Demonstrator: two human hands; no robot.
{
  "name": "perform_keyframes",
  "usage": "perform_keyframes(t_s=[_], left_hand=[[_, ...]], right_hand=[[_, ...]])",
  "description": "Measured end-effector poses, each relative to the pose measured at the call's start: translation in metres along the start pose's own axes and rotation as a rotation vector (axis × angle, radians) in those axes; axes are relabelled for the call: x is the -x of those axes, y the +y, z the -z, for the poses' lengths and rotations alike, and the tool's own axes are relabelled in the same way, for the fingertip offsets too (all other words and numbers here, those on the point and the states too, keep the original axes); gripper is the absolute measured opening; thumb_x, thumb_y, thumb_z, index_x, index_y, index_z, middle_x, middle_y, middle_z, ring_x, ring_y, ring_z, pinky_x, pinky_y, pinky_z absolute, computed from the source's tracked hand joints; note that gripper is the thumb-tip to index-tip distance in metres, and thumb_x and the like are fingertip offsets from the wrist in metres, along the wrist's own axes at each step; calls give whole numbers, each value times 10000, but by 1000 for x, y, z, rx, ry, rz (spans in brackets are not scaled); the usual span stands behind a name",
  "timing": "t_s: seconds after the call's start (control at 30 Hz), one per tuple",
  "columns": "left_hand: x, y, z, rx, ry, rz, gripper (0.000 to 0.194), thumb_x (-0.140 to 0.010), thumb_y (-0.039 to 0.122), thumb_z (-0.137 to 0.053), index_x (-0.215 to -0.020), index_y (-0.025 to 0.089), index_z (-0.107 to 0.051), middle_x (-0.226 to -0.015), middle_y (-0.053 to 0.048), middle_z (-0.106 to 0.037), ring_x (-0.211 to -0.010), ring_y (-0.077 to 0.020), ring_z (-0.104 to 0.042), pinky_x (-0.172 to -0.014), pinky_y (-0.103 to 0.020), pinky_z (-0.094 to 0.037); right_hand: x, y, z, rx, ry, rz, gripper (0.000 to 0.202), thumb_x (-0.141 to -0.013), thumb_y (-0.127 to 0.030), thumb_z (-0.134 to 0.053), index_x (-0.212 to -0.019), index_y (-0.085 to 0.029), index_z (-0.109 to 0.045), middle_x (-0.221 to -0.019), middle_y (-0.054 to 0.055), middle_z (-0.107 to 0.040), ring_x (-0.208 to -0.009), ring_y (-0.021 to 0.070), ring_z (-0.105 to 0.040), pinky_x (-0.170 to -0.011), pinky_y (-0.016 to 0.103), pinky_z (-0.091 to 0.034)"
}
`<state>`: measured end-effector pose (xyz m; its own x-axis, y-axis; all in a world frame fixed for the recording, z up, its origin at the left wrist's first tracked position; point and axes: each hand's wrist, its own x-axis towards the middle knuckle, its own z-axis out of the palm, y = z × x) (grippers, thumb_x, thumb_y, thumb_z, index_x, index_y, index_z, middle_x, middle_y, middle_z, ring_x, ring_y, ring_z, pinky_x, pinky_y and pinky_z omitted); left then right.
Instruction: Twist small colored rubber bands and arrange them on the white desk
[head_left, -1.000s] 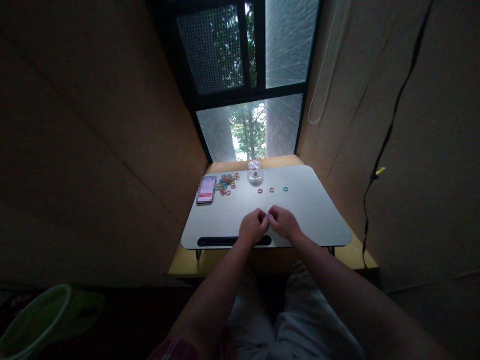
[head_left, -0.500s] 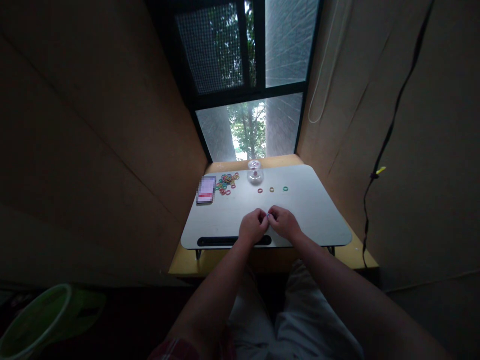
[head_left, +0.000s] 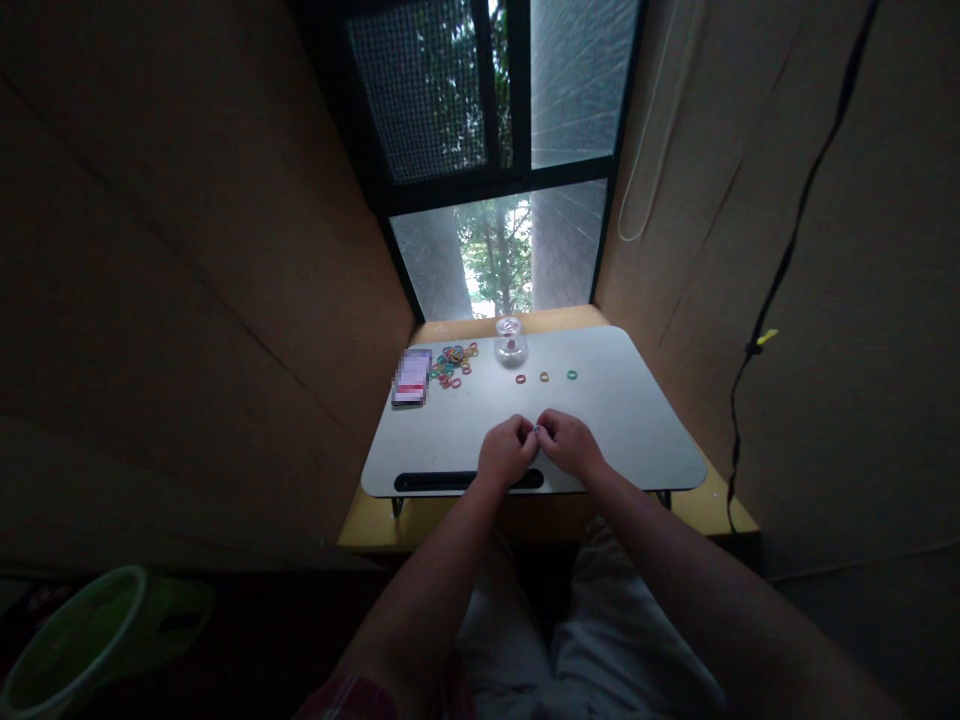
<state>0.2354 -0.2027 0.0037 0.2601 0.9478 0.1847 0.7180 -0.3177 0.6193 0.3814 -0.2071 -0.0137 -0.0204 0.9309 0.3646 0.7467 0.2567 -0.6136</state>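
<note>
My left hand (head_left: 508,450) and my right hand (head_left: 568,443) meet over the front middle of a white lap table (head_left: 630,430). Both are closed, fingertips pinched together around a tiny, purplish thing, too small and covered to name. Beyond them lie three small ring-shaped bands in a spaced row: a red band (head_left: 520,379), a yellow band (head_left: 544,377) and a green band (head_left: 572,375). Behind the row stands a clear rounded jar (head_left: 511,348) with something small and dark in it. A loose pile of mixed coloured bands (head_left: 454,358) lies at the back left.
A phone (head_left: 412,377) with a blurred screen lies at the table's left edge. Along the front edge runs a black slot (head_left: 435,481). Walls flank the table, with a window (head_left: 499,250) behind. On the floor at lower left is a green bin (head_left: 112,630).
The view has shifted very slightly. Both hands keep their pinch in nearly the same place, and the bands, jar and phone stay put.
</note>
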Motion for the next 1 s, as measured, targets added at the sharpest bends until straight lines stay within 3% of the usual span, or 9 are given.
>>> perform_keyframes(t_s=[1.0], left_hand=[[-1, -4, -3, 4, 20, -43, 174, -847, 350, -503, -814, 203, -592, -747, 1, -646, -662, -125, -549, -611, -240, -361]], right_hand=[[-1, 1, 0, 21, -15, 8, 115, -800, -224, -484, -754, -205, -588, -698, 6, -608, -636, 136, -512, -611, 240, -332]])
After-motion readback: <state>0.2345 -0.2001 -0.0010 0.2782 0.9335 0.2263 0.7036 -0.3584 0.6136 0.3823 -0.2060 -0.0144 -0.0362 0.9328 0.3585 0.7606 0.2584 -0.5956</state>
